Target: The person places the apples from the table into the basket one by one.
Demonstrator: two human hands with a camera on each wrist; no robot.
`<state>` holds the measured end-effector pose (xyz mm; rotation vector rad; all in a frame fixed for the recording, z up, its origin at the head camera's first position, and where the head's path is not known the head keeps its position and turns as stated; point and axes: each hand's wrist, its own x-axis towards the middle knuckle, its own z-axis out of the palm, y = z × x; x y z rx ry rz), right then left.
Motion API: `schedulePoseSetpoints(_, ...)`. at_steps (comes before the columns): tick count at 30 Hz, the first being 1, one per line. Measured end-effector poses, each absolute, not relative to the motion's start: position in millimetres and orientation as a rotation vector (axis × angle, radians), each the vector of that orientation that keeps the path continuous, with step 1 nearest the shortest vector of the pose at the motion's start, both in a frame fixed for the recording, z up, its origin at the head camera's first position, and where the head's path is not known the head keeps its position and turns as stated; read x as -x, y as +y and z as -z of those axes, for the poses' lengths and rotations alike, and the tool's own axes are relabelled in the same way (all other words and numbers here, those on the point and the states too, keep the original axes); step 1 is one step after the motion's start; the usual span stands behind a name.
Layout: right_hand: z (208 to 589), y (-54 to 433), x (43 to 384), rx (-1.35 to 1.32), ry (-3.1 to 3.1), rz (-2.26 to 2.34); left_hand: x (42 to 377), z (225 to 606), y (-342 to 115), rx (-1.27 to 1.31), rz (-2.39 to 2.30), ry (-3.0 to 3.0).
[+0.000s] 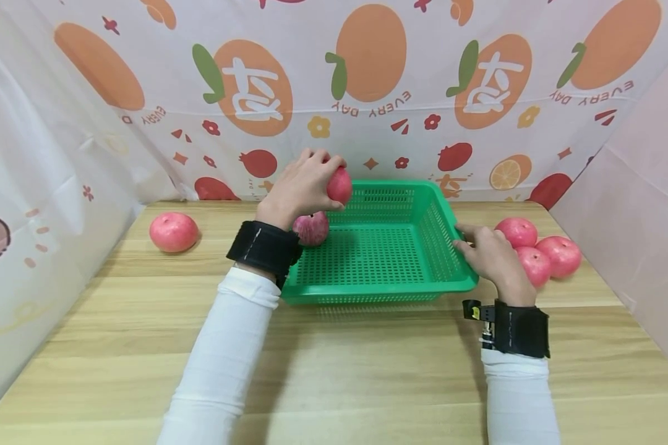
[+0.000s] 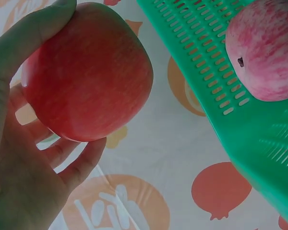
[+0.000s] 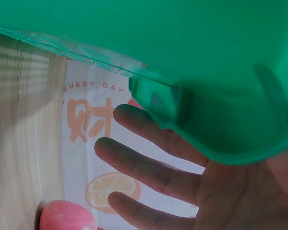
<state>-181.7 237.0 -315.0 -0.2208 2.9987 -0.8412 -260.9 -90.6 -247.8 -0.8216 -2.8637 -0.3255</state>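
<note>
My left hand holds a red apple above the back left part of a green plastic basket. In the left wrist view the thumb lies across one side of the apple and the fingers curve round the other. A streaked pink apple lies inside the basket at its left side. At the basket's right rim is my right hand, with the rim between thumb and fingers. In the right wrist view several fingers reach out straight below the basket's edge.
One pink apple sits on the wooden table at the far left. Three more, among them a front one, cluster just right of my right hand. A fruit-printed cloth hangs behind the basket.
</note>
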Motion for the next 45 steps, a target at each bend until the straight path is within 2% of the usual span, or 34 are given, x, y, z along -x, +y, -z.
schedulePoseSetpoints(23,316,236,181,0.208,2.989,0.848,270,260,-71,0.921,0.367,-2.871)
schedulePoseSetpoints(45,317,238,181,0.202,2.972,0.875,277,274,-60,0.873,0.413,-3.017)
